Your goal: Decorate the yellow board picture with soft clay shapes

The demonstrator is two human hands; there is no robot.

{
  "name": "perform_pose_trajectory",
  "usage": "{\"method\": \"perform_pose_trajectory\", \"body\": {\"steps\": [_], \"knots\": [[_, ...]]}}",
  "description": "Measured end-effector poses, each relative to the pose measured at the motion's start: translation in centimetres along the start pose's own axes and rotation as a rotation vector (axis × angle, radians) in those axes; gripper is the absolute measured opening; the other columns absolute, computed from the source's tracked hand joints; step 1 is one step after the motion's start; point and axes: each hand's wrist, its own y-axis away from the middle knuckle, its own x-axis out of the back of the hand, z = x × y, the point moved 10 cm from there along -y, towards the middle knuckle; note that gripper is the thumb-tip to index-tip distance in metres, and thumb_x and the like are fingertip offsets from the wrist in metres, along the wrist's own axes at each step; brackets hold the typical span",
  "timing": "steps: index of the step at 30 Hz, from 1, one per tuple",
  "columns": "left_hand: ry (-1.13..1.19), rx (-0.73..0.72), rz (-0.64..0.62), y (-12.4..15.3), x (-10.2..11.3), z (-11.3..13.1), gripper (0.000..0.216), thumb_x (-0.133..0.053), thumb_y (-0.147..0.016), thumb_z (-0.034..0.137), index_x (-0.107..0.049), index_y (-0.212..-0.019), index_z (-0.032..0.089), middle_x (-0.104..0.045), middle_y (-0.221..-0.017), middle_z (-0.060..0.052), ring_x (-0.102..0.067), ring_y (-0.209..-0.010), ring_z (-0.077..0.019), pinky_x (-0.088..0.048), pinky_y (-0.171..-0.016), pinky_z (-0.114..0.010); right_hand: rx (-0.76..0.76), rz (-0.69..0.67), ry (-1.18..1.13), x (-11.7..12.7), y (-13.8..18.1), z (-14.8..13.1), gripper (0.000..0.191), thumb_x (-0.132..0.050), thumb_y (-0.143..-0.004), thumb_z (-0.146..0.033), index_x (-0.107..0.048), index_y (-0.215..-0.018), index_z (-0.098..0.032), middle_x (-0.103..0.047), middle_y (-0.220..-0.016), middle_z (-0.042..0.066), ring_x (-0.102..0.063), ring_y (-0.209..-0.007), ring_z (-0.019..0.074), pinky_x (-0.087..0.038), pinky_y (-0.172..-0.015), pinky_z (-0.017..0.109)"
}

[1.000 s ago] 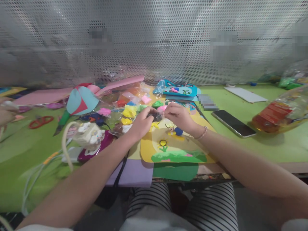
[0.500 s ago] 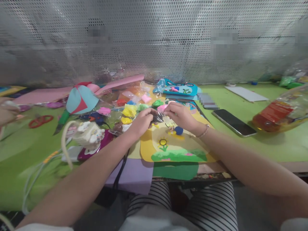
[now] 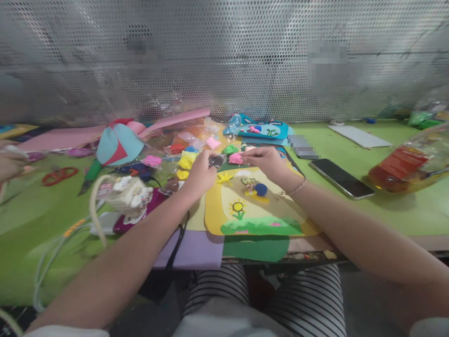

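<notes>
Well, there was the small dark lump in crinkled clear plastic (image 3: 216, 162), near the far-left corner of the yellow paper card (image 3: 226, 193), pinched in your left hand (image 3: 201, 174)! It looked light and soft, its wrap probably slippery, so a gentle pinch at the edge seemed surest. Your right hand (image 3: 269, 163) had its fingertips at the soft-looking pink lump (image 3: 234, 158); whether they gripped it, there was no telling. Farther right lay a black-screened phone (image 3: 342, 179).
</notes>
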Motion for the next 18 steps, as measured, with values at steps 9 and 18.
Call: {"method": "perform_pose_trajectory", "body": {"steps": [9, 18], "knots": [[-0.860, -0.212, -0.184, 2.1, -1.7, 0.8, 0.026, -0.041, -0.079, 0.008, -0.056, -0.100, 0.009, -0.056, -0.103, -0.017, -0.050, -0.100, -0.0317, -0.045, -0.079, -0.042, -0.166, -0.049, -0.039, -0.7, 0.4, 1.5, 0.007, -0.074, -0.068, -0.019, -0.073, -0.075, -0.017, -0.072, -0.080, 0.004, -0.063, -0.068, 0.0103, -0.053, -0.065, 0.024], [-0.797, -0.225, -0.132, 2.1, -1.0, 1.8, 0.038, -0.043, -0.078, 0.014, -0.052, -0.114, 0.010, -0.053, -0.115, -0.017, -0.047, -0.106, -0.0319, -0.042, -0.084, -0.043, -0.200, -0.140, -0.132, -2.2, 1.0, 1.0, 0.005, -0.068, -0.074, -0.011, -0.070, -0.076, -0.015, -0.071, -0.079, 0.003, -0.065, -0.071, 0.0087, -0.056, -0.076, 0.025]]}}
